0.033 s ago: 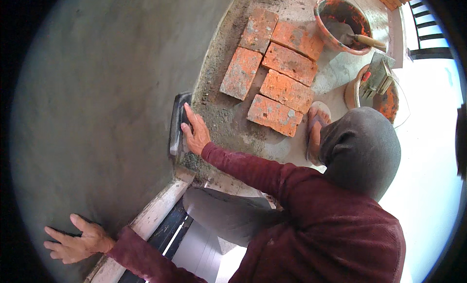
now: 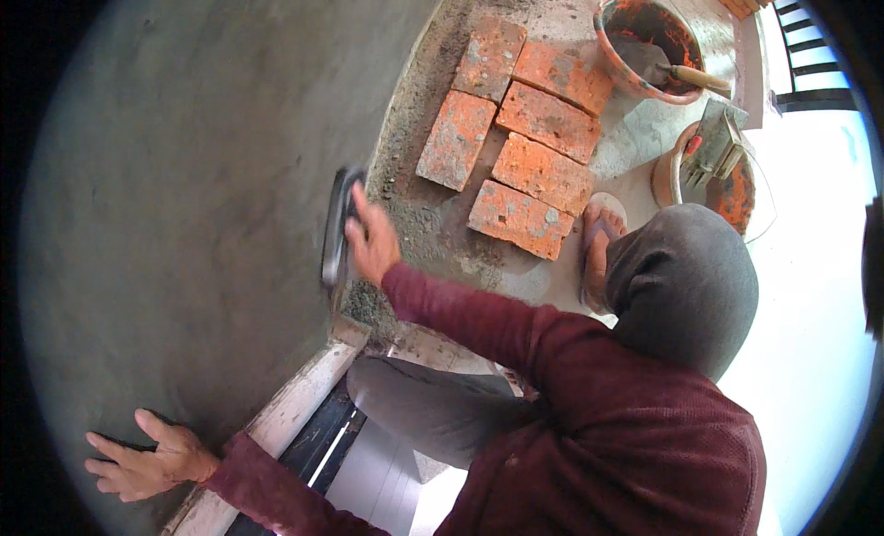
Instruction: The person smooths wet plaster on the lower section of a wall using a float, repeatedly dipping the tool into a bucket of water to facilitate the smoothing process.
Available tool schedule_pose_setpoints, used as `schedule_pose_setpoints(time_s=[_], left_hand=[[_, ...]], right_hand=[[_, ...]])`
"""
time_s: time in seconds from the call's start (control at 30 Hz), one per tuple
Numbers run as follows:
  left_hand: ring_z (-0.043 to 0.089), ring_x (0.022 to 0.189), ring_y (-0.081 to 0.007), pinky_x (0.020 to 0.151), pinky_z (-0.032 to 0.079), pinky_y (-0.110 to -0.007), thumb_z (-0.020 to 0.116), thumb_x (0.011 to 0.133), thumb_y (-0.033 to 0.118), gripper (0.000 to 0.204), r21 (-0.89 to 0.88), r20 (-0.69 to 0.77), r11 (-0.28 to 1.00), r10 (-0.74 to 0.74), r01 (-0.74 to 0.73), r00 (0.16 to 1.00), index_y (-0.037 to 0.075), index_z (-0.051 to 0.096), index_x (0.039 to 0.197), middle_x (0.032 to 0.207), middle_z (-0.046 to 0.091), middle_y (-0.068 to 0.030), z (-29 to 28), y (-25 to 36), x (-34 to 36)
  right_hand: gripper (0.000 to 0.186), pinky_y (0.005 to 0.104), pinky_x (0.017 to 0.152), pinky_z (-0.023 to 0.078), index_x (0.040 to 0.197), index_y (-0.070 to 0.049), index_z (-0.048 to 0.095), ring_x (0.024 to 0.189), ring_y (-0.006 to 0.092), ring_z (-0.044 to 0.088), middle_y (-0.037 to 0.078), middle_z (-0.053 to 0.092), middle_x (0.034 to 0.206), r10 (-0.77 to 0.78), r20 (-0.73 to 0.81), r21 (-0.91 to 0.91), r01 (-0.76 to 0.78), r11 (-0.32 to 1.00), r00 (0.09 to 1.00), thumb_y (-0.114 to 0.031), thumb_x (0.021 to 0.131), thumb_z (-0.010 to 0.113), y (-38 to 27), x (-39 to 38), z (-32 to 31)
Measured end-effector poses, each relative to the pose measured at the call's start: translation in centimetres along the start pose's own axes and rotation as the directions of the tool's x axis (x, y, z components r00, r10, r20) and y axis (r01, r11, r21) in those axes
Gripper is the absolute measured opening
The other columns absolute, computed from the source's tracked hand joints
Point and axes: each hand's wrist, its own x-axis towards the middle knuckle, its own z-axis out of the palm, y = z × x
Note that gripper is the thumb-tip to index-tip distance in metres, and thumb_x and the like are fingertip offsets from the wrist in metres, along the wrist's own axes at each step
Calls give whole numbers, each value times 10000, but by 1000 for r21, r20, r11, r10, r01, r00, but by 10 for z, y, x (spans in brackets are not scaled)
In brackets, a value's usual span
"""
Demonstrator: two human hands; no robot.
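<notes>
From the head camera, here's the right hand [image 2: 376, 246] at the wall's edge, and it has the float: a dark, long, narrow rectangular hand float with a paler rim [image 2: 335, 232], lying along the smooth, grey cement-coated wall [image 2: 203, 214]. The fingers are closed on its back, index finger stretched forward, though the handle is mostly hidden and there's some blur here. The float sits right by the border where the wall meets a rough strip of grey grit [image 2: 405, 204].

Down at lower left, the left hand [image 2: 152, 458] is gripping nothing: open, fingers splayed, laid against that same grey wall. Its wrist crosses beside a pale, stained, straight ledge [image 2: 299, 389]; both arms wear maroon sleeves [image 2: 460, 306].

Over beyond the right hand, six orange-red, grey-smeared rectangular bricks [image 2: 550, 120] lie close together on the ground. Farther up, a round, orange-stained bucket [image 2: 683, 48] holds grey mix and a trowel with a pale wooden handle [image 2: 700, 78]. Below it stands a second orange-stained bucket [image 2: 665, 179], a flat grey rectangular tool [image 2: 718, 135] resting across it. And near the bricks, a sandalled foot [image 2: 597, 250], beside a grey-clad knee [image 2: 686, 287].
</notes>
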Motion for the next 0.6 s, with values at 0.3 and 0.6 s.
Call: schedule_pose_setpoints(time_s=[0.3, 0.6], left_hand=[[359, 1347, -438, 1060, 213, -650, 399, 856, 760, 747, -24, 28, 994, -106, 107, 994, 265, 518, 1402, 1450, 456, -180, 4, 24, 5], [283, 1404, -403, 1088, 175, -633, 340, 897, 748, 754, -28, 100, 997, -75, 78, 992, 250, 443, 1454, 1539, 325, -128, -7, 37, 9]], right_hand=[[599, 423, 1109, 334, 1462, -24, 361, 1320, 367, 449, 267, 459, 1411, -418, -255, -144, 393, 908, 872, -96, 896, 540, 27, 119, -62], [515, 405, 1098, 355, 1388, 10, 466, 1293, 344, 483, 239, 498, 1390, -256, -369, -102, 235, 967, 893, -106, 894, 548, -13, 223, -138]])
